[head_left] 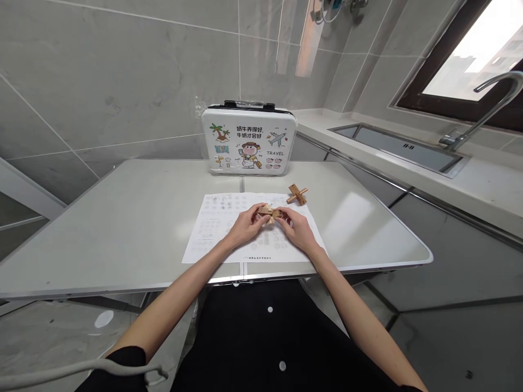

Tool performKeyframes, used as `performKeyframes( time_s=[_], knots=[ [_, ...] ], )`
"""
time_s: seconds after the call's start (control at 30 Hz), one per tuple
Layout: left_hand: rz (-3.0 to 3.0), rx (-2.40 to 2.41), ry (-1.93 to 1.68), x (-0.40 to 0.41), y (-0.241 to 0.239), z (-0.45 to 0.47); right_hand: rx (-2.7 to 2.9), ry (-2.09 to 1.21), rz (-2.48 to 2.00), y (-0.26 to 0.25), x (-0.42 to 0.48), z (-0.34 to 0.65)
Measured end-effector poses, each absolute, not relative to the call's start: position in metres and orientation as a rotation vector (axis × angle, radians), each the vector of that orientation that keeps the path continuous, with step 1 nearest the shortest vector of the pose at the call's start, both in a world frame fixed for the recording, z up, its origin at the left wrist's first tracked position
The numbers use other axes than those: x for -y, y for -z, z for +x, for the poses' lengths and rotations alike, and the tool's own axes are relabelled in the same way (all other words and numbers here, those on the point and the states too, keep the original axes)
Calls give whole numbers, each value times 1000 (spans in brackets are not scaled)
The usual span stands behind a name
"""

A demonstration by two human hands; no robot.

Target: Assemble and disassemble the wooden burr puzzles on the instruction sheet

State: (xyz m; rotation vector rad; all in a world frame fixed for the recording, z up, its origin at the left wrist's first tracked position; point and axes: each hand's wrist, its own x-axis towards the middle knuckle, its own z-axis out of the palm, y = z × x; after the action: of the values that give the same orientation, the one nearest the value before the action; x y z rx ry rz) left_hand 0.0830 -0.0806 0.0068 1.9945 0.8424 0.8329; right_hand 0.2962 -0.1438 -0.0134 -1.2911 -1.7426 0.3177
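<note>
My left hand [246,224] and my right hand [297,227] meet over a printed paper sheet [212,231] on the white folding table [134,218]. Both pinch a small wooden puzzle [268,213] made of interlocking sticks, held just above the sheet. Fingers of each hand are curled around its ends. A second wooden cross-shaped puzzle [297,194] lies on the table a little beyond my right hand, at the sheet's far right corner.
A white case with cartoon travel pictures [248,140] stands upright at the table's far edge against the tiled wall. To the right runs a counter with a sink [398,147] and a tap [486,106] under a window.
</note>
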Motion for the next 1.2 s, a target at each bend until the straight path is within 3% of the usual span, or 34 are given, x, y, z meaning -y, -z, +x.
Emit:
performKeyframes(
  time_s=[1.2],
  knots=[
    [2004,-859,-893,82,-10,84,1716,-373,-1251,12,147,290]
  ],
)
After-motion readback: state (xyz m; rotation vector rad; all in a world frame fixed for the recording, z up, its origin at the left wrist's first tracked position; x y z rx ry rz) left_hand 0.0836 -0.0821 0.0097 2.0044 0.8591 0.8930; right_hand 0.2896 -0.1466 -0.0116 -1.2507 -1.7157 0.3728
